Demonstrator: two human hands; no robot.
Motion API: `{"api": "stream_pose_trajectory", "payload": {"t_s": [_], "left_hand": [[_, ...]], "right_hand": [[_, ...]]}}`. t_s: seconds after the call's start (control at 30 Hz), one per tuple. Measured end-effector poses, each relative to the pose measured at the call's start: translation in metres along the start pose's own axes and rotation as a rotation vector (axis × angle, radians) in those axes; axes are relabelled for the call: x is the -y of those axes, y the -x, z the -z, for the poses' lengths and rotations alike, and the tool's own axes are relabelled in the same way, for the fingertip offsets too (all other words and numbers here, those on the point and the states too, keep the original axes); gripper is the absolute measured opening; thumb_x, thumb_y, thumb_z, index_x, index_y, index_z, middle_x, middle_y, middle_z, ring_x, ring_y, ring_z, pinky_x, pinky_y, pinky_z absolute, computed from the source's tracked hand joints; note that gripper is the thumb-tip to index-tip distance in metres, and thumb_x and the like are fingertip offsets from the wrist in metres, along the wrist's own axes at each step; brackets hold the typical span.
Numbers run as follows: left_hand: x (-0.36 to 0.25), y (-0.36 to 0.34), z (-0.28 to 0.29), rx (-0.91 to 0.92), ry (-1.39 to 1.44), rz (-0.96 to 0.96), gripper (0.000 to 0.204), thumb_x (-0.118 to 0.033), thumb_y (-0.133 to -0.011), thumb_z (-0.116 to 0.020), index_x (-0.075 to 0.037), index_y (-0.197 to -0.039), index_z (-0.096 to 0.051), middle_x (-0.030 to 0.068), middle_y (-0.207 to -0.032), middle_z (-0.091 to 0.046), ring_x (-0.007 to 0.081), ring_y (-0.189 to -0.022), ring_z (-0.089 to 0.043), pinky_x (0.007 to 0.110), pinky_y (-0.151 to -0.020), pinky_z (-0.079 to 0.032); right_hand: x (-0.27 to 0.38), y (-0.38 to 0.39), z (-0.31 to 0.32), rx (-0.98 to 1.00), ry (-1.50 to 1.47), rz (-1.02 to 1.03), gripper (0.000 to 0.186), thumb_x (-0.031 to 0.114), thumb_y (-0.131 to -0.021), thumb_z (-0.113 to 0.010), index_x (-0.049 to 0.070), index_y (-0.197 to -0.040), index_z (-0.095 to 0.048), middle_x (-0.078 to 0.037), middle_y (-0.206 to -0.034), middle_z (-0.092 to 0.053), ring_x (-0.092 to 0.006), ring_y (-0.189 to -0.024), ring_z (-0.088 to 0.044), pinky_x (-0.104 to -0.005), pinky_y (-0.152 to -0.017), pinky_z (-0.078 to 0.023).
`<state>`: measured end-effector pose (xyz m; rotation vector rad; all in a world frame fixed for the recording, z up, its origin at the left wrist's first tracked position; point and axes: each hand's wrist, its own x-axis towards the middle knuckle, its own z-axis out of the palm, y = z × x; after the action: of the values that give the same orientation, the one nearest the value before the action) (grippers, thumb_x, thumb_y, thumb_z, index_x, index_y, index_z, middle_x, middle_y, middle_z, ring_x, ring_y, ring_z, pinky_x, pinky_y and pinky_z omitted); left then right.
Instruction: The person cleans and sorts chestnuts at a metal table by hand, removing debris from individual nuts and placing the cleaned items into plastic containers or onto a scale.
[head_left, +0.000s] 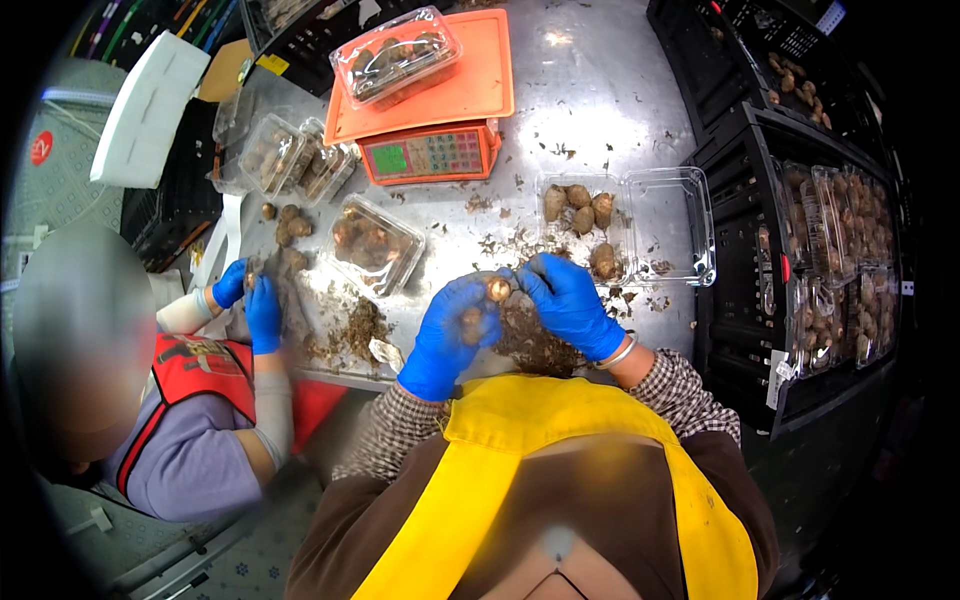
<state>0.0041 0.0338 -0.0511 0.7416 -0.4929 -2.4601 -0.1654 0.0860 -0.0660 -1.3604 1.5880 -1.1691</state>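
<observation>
My left hand [440, 340], in a blue glove, is closed around small brown taros. One taro [498, 290] shows a pale cut end at the fingertips, and another lies blurred in the palm. My right hand [572, 305], also gloved in blue, has its fingers pinched together right beside that pale end; what they grip, if anything, is hidden. Just beyond my hands lies an open clear plastic clamshell box [622, 192] with several taros [582, 205] in its left half. Its lid [672, 225] is folded out to the right. Brown peelings [535, 340] lie beneath my hands.
An orange scale [430, 150] carries a filled clamshell [395, 60]. Another filled clamshell [375, 245] lies left of my hands. A co-worker's gloved hands [262, 310] handle a taro at the left. Black crates [775, 390] with packed boxes stand along the right edge.
</observation>
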Motion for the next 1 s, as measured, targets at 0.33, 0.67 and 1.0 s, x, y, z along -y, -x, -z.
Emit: {"api": "stream_pose_trajectory", "payload": {"t_s": [0.33, 0.67, 1.0], "left_hand": [[0.011, 0.000, -0.005, -0.162, -0.226, -0.071, 0.027, -0.018, -0.086, -0.051, 0.002, -0.104, -0.055, 0.0042, -0.071, -0.054, 0.0106, -0.050, -0.047, 0.023, -0.042, -0.037], [0.005, -0.001, -0.017, -0.115, -0.397, -0.075, 0.035, -0.023, -0.086, -0.052, 0.005, -0.108, -0.052, 0.0053, -0.076, -0.056, 0.0088, -0.051, -0.047, 0.021, -0.044, -0.037], [0.005, -0.007, -0.008, -0.080, -0.183, -0.066, 0.030, -0.020, -0.086, -0.052, 0.003, -0.106, -0.053, 0.0062, -0.077, -0.056, 0.0088, -0.050, -0.046, 0.022, -0.043, -0.037]], "right_hand": [[0.006, -0.005, -0.003, 0.054, -0.274, 0.160, 0.014, 0.010, -0.075, -0.066, 0.005, -0.082, -0.055, -0.004, -0.069, -0.049, -0.0123, -0.062, -0.049, -0.0247, -0.055, -0.039], [-0.015, -0.008, -0.005, -0.165, 0.052, 0.087, 0.012, 0.015, -0.082, -0.055, 0.004, -0.078, -0.052, -0.012, -0.070, -0.052, -0.0310, -0.064, -0.052, -0.0361, -0.058, -0.042], [-0.002, 0.002, 0.004, -0.035, -0.521, -0.089, 0.018, 0.007, -0.075, -0.063, 0.004, -0.093, -0.060, -0.005, -0.080, -0.055, -0.0117, -0.071, -0.055, -0.0231, -0.066, -0.045]]}}
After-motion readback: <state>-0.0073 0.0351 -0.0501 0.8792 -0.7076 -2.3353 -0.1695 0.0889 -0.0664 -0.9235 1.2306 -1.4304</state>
